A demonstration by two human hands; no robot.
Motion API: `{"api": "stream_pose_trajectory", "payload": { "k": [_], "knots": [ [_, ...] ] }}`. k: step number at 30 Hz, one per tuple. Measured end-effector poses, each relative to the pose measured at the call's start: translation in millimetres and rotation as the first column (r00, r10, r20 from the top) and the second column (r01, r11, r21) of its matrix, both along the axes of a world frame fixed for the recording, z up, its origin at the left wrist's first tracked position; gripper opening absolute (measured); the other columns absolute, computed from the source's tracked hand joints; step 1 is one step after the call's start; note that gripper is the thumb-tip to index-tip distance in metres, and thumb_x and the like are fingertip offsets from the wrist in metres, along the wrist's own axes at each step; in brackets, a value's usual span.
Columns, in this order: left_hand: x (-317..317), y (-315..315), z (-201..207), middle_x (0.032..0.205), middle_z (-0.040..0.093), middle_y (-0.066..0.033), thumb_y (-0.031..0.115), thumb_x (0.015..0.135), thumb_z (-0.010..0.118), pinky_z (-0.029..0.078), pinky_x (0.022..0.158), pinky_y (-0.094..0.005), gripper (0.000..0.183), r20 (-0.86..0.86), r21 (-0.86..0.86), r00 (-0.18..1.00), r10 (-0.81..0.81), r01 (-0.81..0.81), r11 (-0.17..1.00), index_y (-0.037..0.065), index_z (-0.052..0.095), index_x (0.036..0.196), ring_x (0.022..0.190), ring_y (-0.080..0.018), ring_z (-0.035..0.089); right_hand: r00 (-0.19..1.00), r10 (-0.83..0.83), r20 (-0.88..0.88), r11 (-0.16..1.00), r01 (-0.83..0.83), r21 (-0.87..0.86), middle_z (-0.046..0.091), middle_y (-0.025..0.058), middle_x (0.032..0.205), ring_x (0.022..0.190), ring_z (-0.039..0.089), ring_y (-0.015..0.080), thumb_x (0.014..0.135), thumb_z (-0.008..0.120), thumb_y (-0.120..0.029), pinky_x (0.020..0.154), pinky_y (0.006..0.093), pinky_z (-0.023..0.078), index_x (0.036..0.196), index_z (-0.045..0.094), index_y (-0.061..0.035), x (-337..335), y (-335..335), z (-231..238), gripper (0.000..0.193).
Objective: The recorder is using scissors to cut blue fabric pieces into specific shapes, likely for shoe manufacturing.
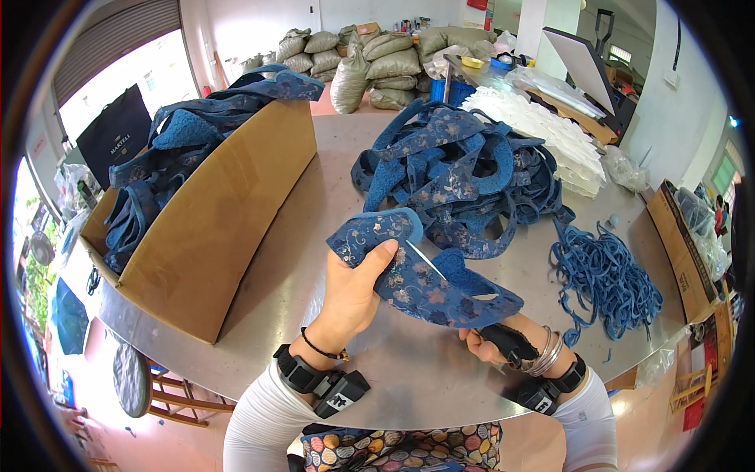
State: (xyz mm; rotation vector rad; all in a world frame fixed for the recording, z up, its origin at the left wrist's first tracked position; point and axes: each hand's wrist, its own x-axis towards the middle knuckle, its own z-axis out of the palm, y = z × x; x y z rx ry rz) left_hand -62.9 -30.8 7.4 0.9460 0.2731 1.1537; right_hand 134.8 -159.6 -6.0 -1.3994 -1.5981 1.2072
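My left hand (354,287) pinches one end of a curved blue floral fabric piece (432,299) with a fleecy lining, thumb on top, held up above the metal table. My right hand (486,346), partly under the piece's right end, is closed around black-handled scissors (510,343). A thin, pale metal blade shows across the middle of the fabric, its tip near my left thumb; the rest of it is hidden by the cloth. Just beyond my hands lies a tangled heap of similar blue floral pieces (464,173).
A cardboard box (244,212) full of blue fabric pieces stands at left. At right lie a pile of narrow blue trimmings (605,275) and another carton (684,256). White stacked sheets (543,134) sit at the far right, a stool (132,381) at lower left. Sacks (385,67) stand behind.
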Motion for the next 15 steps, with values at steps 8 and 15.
{"api": "stream_pose_trajectory", "payload": {
  "k": [8,15],
  "knots": [
    [0,1,3,0.093,0.063,-0.0035,0.005,0.082,0.061,0.048,0.073,-0.0244,0.019,0.009,-0.002,0.999,-0.031,0.031,1.0,0.002,0.058,0.101,0.082,-0.0103,0.059,0.999,0.004,-0.046,1.0,-0.004,0.016,0.054,-0.0037,0.067,0.062,0.05,0.0086,0.053,0.069,-0.07,0.058,0.0211,0.04,0.087,0.056,-0.0065,-2,1,6,0.073],
    [4,2,9,0.071,0.062,0.0004,0.015,0.084,0.062,0.047,0.057,-0.021,0.017,-0.38,0.152,0.901,0.209,-0.163,0.975,0.0,0.063,0.075,0.058,-0.0073,0.057,0.999,-0.044,0.006,0.998,0.044,0.055,0.052,-0.0029,0.064,0.061,0.049,0.0101,0.064,0.066,-0.065,0.059,0.0239,0.041,0.082,0.055,-0.0062,6,2,4,0.063]
  ]
}}
